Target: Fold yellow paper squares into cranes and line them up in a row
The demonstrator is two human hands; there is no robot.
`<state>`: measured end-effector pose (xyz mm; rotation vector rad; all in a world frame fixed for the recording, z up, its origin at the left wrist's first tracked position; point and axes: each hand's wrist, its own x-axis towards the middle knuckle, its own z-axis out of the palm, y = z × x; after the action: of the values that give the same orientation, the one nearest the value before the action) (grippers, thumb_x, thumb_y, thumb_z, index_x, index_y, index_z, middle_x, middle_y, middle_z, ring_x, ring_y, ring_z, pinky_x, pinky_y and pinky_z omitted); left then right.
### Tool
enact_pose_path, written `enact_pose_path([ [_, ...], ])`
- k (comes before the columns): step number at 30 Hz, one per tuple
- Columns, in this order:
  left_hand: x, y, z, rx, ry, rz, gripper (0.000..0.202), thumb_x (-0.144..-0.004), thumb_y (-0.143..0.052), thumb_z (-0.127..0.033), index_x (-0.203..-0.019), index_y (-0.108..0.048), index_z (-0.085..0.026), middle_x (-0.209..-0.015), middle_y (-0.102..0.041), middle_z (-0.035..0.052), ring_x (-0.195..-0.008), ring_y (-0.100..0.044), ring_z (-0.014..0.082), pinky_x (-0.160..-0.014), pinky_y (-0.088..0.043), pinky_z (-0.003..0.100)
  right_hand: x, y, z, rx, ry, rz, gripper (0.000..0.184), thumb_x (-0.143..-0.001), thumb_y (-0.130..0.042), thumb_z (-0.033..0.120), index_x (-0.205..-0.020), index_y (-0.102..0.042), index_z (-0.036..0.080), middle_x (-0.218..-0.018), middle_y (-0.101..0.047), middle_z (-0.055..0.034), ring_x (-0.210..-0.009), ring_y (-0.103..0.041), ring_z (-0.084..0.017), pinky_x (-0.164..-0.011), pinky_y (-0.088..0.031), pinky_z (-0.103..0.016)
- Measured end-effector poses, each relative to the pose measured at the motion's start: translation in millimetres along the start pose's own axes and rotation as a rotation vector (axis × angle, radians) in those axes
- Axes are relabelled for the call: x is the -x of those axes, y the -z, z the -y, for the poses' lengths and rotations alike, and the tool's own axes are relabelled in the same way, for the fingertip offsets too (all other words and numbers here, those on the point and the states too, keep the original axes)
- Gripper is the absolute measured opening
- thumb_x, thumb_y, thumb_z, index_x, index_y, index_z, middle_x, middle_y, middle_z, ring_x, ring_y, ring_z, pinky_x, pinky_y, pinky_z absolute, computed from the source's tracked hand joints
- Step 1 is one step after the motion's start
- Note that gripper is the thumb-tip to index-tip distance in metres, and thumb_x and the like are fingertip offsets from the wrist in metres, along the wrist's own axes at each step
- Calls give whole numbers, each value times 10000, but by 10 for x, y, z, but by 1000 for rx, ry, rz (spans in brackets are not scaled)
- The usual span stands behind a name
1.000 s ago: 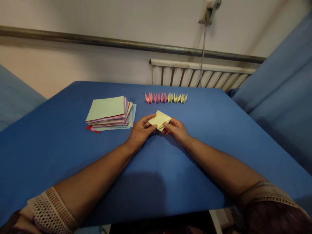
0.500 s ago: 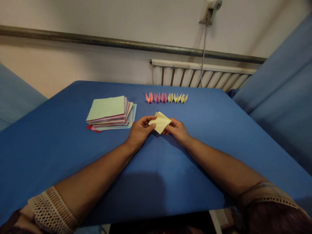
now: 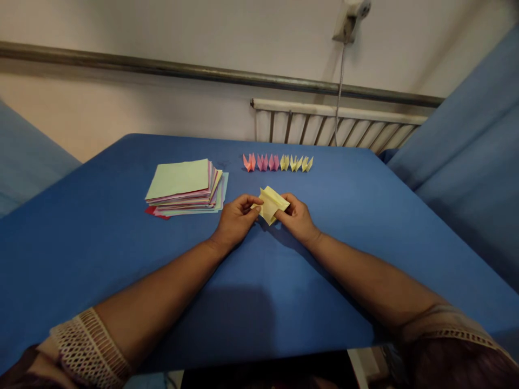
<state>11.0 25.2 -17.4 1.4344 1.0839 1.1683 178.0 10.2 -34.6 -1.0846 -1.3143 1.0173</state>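
Observation:
Between my hands, above the middle of the table, is a folded sheet of pale yellow paper [image 3: 270, 206], its layers partly spread apart. My left hand [image 3: 235, 217] pinches its left corner between thumb and fingers. On the other side, my right hand [image 3: 299, 219] grips the right edge, thumb in front and fingers behind, partly hidden by the paper. Beyond the hands stands a row of small folded paper cranes: an orange-pink one [image 3: 248, 162], purple-pink ones [image 3: 263, 162] and pale yellow ones [image 3: 295, 163].
A thick stack of coloured paper sheets [image 3: 178, 178], pale green on top, lies left of my hands on the blue-covered table [image 3: 227, 302]. Behind the table are a radiator [image 3: 316, 111], a wall pipe [image 3: 182, 69] and a socket with a cord [image 3: 345, 24]. Blue curtains [image 3: 474, 140] hang at the sides.
The yellow paper has gone from a flat diamond to having its layers opened and tilted. My right thumb has moved onto its front, and both hands have shifted slightly right.

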Motion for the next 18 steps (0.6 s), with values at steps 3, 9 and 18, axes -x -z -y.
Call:
enact_pose_path([
  [3, 25, -15, -9, -20, -25, 33, 179, -721, -716, -298, -857, -686, -185, -795, -691, 8, -717, -622, 144, -693, -488, 268, -3, 8, -14, 87, 47, -57, 246, -716, -700, 364, -887, -609, 211, -767, -629, 18, -665, -548, -142, -665, -459, -288],
  [9, 62, -34, -44, 35, 13, 93, 292, -747, -720, -318, -982, -621, -176, -953, -705, 57, -827, -658, 173, -751, -511, 302, -27, 1, -45, 79, 21, -149, 160, -670, -678, 270, -794, -591, 217, -691, -592, 43, -607, -504, -129, -621, -437, -278],
  [18, 174, -104, -13, -74, -15, 158, 556, -683, -819, -379, -1112, -528, -179, -1008, -670, 71, -885, -659, 220, -762, -521, 332, 107, -80, 18, 252, 113, -127, 268, -774, -685, 396, -690, -487, 236, -632, -544, 43, -562, -472, -130, -565, -378, -286],
])
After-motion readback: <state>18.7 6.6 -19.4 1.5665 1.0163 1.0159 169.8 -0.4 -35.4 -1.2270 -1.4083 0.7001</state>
